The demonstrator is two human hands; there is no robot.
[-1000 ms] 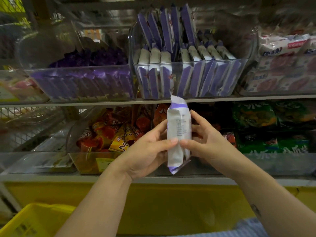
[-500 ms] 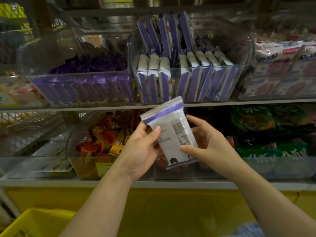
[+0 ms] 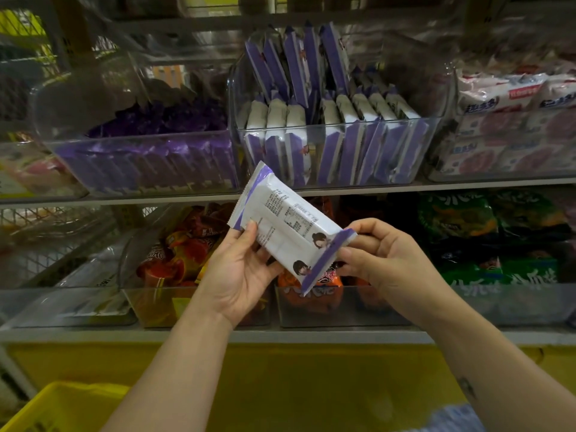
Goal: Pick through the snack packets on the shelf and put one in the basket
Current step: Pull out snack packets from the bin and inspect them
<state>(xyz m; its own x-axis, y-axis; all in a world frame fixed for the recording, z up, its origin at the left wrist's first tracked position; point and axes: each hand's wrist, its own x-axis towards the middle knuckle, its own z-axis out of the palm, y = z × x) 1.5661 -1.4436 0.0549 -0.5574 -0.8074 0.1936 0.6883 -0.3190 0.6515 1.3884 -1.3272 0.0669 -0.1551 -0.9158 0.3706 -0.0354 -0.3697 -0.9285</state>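
Holding glossy rectangular packet (image 3: 282, 224), left hand (image 3: 241, 272), right hand (image 3: 385, 260), seemingly plastic film

The packet (image 3: 282, 226) lay tilted between the left hand (image 3: 240, 269) and the right hand (image 3: 383, 260), before the shelf (image 3: 467, 184). Behind and above it, a bin (image 3: 343, 127) on that shelf held upright packets. The basket (image 3: 62, 406) sat below, far left.

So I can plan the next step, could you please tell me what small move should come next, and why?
Probably release the right hand and lower the packet with the left hand toward the basket at lower left. Both hands hold the packet, its printed back faces up, and the basket is not yet reached.
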